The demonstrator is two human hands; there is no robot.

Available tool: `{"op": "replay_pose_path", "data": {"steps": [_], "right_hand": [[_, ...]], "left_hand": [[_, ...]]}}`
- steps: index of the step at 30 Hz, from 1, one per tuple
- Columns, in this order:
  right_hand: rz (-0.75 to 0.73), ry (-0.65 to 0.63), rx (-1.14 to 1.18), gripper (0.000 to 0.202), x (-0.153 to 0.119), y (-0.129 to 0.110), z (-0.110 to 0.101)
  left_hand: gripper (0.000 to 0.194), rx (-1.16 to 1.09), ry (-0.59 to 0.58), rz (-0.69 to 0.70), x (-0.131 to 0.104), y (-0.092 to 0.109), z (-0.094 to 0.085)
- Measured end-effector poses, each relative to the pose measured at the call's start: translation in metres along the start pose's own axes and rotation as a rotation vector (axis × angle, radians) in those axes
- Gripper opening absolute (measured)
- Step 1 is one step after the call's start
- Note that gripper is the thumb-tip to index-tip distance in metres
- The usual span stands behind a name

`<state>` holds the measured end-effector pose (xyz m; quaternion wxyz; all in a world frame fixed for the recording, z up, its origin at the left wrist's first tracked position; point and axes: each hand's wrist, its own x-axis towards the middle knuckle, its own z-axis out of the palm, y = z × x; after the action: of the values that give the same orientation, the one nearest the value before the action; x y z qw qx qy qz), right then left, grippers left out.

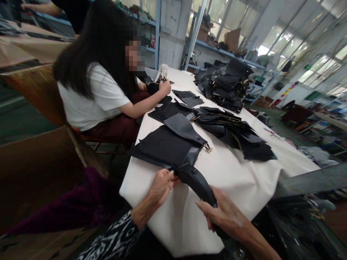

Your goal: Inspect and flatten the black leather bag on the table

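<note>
A long, curved black leather piece (196, 180) runs from the near edge of a black fabric-and-leather panel (168, 144) toward me, bending down over the table's front. At its far end my left hand (162, 184) is closed, thumb and fingers pinching the edge where it meets the panel. Farther down its length, my right hand (226, 213) wraps around the same piece. Its lower end drops out of clear sight below my right hand. On top of the panel lies another smooth black leather piece (183, 126) with small metal hardware at its tip.
A pale cloth covers the table (244, 180). Overlapping black panels (230, 128) lie beyond, with a taller stack (225, 83) at the back. A co-worker (92, 86) sits at the left, handling a dark piece. An open cardboard box (40, 155) stands left of me; purple cloth (70, 206) hangs there.
</note>
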<state>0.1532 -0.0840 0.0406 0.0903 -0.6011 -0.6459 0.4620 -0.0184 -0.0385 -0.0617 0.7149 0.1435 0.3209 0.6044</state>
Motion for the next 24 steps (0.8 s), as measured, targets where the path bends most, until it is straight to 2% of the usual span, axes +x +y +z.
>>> {"op": "replay_pose_path", "data": {"steps": [3,7,11,16,20,22,24], "right_hand": [[-0.020,0.062,0.027,0.023,0.002,0.000,-0.006],[0.001,0.149,0.008,0.028,-0.013,0.000,-0.017],[0.030,0.069,0.009,0.025,-0.023,-0.003,-0.010],[-0.012,0.011,0.024,0.018,-0.004,-0.007,0.005],[-0.062,0.120,0.073,0.025,0.008,-0.005,-0.003],[-0.050,0.181,0.087,0.028,0.003,-0.003,-0.011],[-0.044,0.184,0.081,0.028,-0.008,-0.001,-0.017]], "left_hand": [[0.037,0.012,-0.011,0.007,0.000,-0.001,-0.001],[0.039,0.001,-0.007,0.017,0.001,-0.002,-0.002],[0.038,0.015,-0.002,0.023,0.000,-0.003,-0.002],[0.033,0.069,-0.004,0.030,-0.001,-0.004,0.000],[0.030,0.103,0.010,0.015,-0.004,-0.005,0.002],[0.031,0.098,0.004,0.026,-0.005,-0.006,0.003],[0.032,0.093,0.005,0.036,-0.007,-0.006,0.002]]}}
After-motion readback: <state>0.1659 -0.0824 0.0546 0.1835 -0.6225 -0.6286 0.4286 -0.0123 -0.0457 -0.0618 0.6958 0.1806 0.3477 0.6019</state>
